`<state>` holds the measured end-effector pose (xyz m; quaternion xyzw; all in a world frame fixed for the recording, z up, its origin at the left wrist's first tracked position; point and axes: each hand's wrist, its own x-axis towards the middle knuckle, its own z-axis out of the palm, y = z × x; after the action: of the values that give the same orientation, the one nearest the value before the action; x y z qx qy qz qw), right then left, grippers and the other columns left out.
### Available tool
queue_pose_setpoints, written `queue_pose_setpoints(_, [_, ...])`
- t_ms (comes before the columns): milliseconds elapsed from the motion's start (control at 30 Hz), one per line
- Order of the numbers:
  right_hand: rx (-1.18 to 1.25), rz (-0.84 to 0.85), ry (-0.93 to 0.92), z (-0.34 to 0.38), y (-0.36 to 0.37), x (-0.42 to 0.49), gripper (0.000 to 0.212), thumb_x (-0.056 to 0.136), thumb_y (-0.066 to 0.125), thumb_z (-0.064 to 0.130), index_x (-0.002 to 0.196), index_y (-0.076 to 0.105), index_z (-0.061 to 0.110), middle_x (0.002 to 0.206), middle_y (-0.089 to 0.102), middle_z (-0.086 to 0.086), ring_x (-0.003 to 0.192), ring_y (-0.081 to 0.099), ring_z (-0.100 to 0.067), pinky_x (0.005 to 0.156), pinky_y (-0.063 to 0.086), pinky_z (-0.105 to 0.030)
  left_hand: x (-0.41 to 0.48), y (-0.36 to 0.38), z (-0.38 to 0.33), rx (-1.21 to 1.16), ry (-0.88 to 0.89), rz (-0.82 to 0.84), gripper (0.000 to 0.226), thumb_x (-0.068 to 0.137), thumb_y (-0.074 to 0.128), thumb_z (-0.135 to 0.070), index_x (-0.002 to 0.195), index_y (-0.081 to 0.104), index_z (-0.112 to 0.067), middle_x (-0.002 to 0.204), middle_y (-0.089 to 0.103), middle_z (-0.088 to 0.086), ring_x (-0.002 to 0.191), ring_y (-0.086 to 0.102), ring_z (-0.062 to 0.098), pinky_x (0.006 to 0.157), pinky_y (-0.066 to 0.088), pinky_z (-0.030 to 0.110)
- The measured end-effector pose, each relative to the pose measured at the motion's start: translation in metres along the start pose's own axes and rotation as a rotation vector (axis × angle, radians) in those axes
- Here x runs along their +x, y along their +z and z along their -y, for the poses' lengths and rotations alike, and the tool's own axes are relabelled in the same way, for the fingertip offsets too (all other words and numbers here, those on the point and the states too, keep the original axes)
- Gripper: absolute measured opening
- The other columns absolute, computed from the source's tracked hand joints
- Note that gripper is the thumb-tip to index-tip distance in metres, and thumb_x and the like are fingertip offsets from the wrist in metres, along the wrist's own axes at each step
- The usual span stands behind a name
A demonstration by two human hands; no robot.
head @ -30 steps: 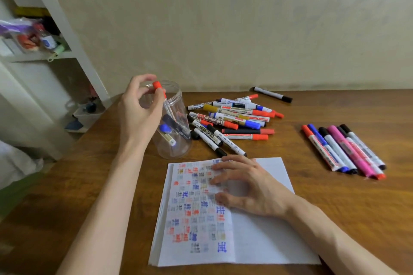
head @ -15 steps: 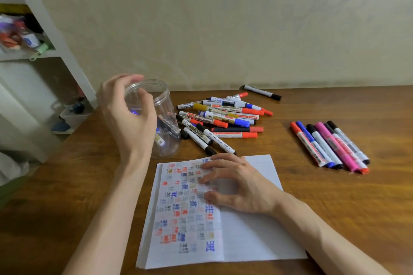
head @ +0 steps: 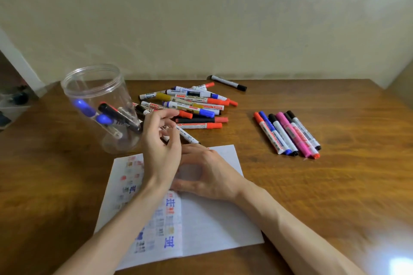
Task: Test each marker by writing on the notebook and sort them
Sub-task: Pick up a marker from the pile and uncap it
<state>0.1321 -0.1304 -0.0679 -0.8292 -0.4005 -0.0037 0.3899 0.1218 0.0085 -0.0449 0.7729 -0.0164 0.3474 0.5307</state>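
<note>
Wooden table (head: 335,196) noted: brown, pronounced grain, surface filling lower frame. Blurred bright glare patch (head: 400,265) recorded at table's near right corner. Pale cream wall (head: 223,18) observed directly behind table's far edge; faint mottled pattern seen toward upper right. Second, darker wall face (head: 403,82) seen at far right, meeting first in corner. White slanted upright (head: 17,62) logged at far left against wall. Beside it, below table level, translucent bin (head: 12,109) seen holding dark items; contents too blurred to be identified.

Single head-worn view, forward and down, close over the table (head: 324,196).
</note>
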Motion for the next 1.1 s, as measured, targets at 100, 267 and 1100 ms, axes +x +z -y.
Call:
queue_pose_setpoints(100, [-0.001, -0.105, 0.065, -0.004, -0.004, -0.001, 0.022, 0.091, 0.081, 0.024, 0.112, 0.08, 0.019, 0.118, 0.075, 0.008, 0.112, 0.064, -0.006, 0.103, 0.048, -0.031, -0.006, -0.003, 0.015, -0.008, -0.06, 0.049, 0.036, 0.092, 0.054, 0.005, 0.12, 0.063, -0.016, 0.115, 0.065, 0.001, 0.103, 0.064, 0.016, 0.085, 0.057, 0.038])
queue_pose_setpoints(267, [-0.214, -0.398, 0.332, -0.022, -0.01, 0.003, 0.021, 0.092, 0.078, 0.031, 0.112, 0.076, 0.025, 0.107, 0.069, 0.009, 0.096, 0.064, -0.008, 0.086, 0.059, -0.037, -0.004, -0.007, 0.023, -0.065, -0.29, 0.066, 0.031, 0.1, 0.054, -0.003, 0.118, 0.064, -0.027, 0.117, 0.066, -0.002, 0.106, 0.065, 0.01, 0.078, 0.052, 0.016])
queue_pose_setpoints(1100, [0.569, -0.839, 0.457, -0.012, -0.055, -0.004, 0.028, 0.104, 0.063, 0.033, 0.111, 0.069, 0.007, 0.084, 0.076, -0.006, 0.076, 0.07, -0.016, 0.078, 0.058, -0.029, -0.004, -0.001, 0.03, 0.261, 0.193, 0.322, 0.031, 0.099, 0.062, -0.027, 0.127, 0.069, -0.017, 0.12, 0.069, -0.005, 0.11, 0.061, 0.008, 0.092, 0.055, 0.035])
